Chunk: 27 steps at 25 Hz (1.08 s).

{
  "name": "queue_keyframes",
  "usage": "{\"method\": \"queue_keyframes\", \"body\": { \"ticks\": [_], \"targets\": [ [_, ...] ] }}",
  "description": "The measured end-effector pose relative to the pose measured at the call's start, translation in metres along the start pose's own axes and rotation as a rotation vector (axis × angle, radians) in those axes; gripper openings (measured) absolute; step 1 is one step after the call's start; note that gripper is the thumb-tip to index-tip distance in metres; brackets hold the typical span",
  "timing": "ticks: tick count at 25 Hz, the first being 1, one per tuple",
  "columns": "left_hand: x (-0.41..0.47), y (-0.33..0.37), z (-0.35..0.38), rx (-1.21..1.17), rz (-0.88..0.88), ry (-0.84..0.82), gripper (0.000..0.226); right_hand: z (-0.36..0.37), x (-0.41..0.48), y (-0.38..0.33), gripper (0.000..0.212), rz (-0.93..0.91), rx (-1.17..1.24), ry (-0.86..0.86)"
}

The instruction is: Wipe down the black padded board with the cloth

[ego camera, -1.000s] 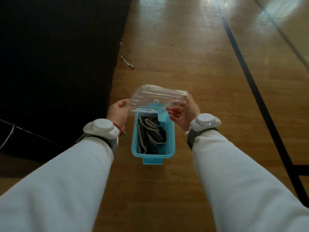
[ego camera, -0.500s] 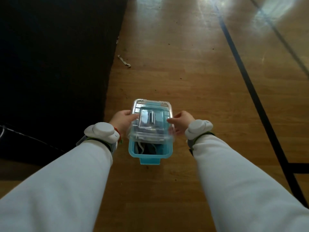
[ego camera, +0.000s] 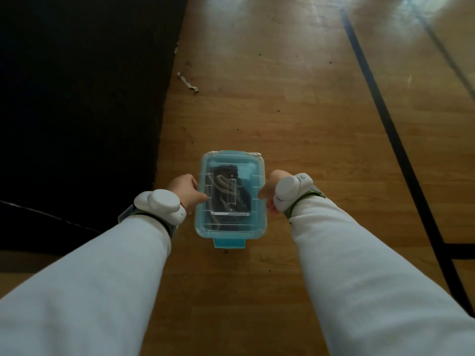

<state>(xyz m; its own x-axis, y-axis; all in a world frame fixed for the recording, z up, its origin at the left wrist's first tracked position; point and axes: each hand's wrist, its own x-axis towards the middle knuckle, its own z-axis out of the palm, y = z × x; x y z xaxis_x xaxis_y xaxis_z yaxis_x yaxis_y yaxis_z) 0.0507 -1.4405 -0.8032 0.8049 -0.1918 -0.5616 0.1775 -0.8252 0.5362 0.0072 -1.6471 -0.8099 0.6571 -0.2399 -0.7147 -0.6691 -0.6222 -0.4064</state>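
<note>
A small blue plastic box (ego camera: 230, 242) stands on the wooden floor with its clear lid (ego camera: 253, 181) lying flat on top. A dark cloth with pale edging (ego camera: 240, 199) shows through the lid. My left hand (ego camera: 185, 191) presses the lid's left edge and my right hand (ego camera: 270, 189) presses its right edge. The black padded board (ego camera: 82, 104) lies on the floor to the left of the box, apart from it.
A small scrap of debris (ego camera: 187, 82) lies on the wooden floor (ego camera: 295, 119) near the board's right edge. Black court lines (ego camera: 385, 119) run across the floor on the right. Both wrists carry white trackers.
The clear lid, held tilted above the open box a second ago, came down onto the box and now sits flat on it. Both hands moved to its sides.
</note>
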Motion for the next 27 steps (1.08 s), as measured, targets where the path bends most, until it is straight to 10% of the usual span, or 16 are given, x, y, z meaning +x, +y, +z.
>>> {"method": "queue_keyframes", "body": {
  "ticks": [27],
  "targets": [
    [0.012,-0.019,-0.002,-0.158,-0.072,0.075,0.049,0.033,0.006,-0.026,0.019,-0.009,0.186,0.067]
  ]
}}
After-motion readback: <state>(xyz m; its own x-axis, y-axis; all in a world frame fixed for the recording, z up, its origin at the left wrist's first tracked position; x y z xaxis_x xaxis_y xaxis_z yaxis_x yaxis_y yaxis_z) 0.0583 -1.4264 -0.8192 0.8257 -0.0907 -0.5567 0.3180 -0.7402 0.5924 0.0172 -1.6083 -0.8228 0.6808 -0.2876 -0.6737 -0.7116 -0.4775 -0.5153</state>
